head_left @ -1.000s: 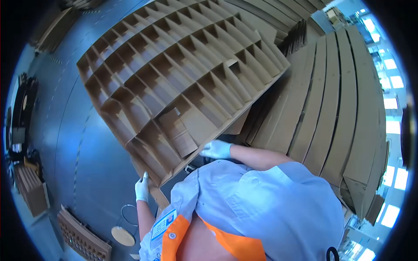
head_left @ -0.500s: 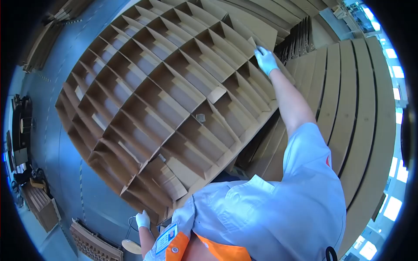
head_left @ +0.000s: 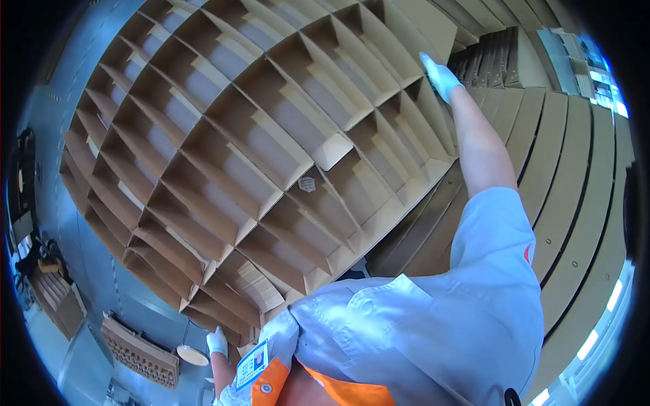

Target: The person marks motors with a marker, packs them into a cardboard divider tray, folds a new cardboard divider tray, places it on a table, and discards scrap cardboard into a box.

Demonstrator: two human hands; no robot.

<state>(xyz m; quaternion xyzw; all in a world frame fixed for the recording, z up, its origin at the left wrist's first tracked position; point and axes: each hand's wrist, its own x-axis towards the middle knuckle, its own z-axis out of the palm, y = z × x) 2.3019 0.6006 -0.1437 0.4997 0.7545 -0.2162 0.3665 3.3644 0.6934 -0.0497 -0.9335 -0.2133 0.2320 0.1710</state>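
Note:
A large brown cardboard crate [head_left: 352,247] with a grid of cardboard dividers fills the middle of the view, its open cells facing me. My right hand [head_left: 441,76], in a white glove, is closed over the crate's right-hand edge, with the arm stretched out. At the lower left, my left hand [head_left: 217,341], also gloved, grips the crate's near left corner; part of its fingers is hidden. A small crumpled label [head_left: 307,184] lies in one cell. Loose cardboard flaps [head_left: 260,284] show in the cells close to my chest.
Long flat cardboard pieces [head_left: 542,162] are stacked on my right, beneath and beside the crate. More folded cardboard [head_left: 484,61] stands at the upper right. On the left floor are a notched cardboard stack [head_left: 141,348], a round stool [head_left: 193,355] and a cardboard box [head_left: 57,298].
The crate has shifted left and looks larger and closer. My right hand has moved slightly right and up with its edge, while my left hand stays at the near corner.

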